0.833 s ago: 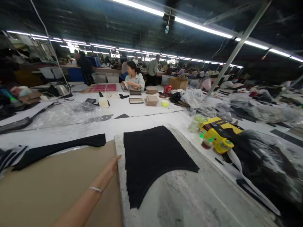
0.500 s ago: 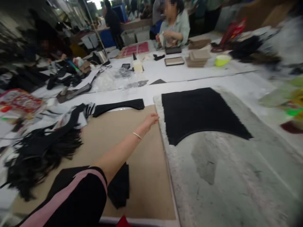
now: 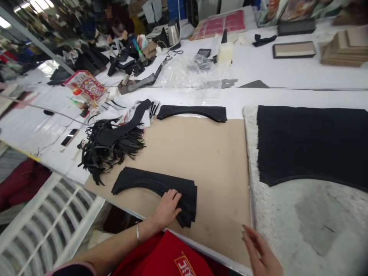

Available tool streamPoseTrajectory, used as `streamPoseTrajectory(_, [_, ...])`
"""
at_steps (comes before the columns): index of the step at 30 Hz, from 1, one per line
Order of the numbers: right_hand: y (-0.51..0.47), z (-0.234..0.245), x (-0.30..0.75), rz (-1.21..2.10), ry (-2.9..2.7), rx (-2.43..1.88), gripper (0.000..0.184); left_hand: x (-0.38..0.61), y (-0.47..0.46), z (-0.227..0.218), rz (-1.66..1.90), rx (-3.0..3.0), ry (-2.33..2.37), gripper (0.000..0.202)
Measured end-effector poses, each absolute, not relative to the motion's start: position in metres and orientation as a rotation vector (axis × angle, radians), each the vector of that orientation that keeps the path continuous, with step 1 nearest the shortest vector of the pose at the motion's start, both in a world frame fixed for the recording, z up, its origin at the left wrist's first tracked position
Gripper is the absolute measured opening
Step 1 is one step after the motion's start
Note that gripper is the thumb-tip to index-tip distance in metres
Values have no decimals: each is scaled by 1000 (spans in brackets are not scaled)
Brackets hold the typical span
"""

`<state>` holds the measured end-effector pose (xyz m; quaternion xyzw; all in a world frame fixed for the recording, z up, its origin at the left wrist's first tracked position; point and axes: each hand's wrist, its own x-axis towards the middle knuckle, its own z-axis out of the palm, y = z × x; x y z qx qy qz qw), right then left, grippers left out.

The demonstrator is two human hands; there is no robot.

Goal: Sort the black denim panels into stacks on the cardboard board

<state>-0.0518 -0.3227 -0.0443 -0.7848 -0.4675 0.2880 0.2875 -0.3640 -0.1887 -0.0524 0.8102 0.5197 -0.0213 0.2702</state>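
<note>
My left hand [image 3: 168, 207] rests on a stack of black curved fabric-like pieces [image 3: 155, 180] near the front edge of the table. Its fingers lie over the right part of the stack, thumb apart. At the lower right, my right hand [image 3: 260, 251] hovers by the edge of the tan board [image 3: 212, 161], fingers stretched out, with nothing visible in them. A second set of black curved pieces [image 3: 192, 111] lies along the board's far edge. To the right, a large black panel [image 3: 310, 143] with a curved near edge lies on a grey, stained slab [image 3: 287, 214].
A heap of black strips [image 3: 115, 142] sits at the board's left. Beyond are a red patterned bag [image 3: 87, 86], crumpled clear plastic [image 3: 184, 71], a metal kettle [image 3: 173, 33] and stacked brown pieces [image 3: 345, 46]. A phone [image 3: 69, 137] lies at left. Another person [image 3: 116, 21] is in the background.
The view has swung left and down. My left arm, stretched toward the board's right edge before, has drawn back, its hand now on the near stack. My right hand has come into view.
</note>
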Motion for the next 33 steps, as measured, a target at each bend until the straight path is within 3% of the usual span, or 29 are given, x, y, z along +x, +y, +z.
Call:
streamPoseTrajectory(3, [-271,-53,-136,1009,-1546,-1851,29,-383,-177,-60,21,2169,1354,29])
streamPoseTrajectory(6, [-231,-60,-202,905,-1927,-1802,28,-403,-168,-67,62,2180,1251,19])
streamPoseTrajectory(14, [-197,-72,-254,414,-2631,-1881,20,-446,-166,-88,176,2235,1090,25])
streamPoseTrajectory(33, [-179,-67,-255,423,-2790,-1776,20,-456,-161,-78,62,2155,1061,48])
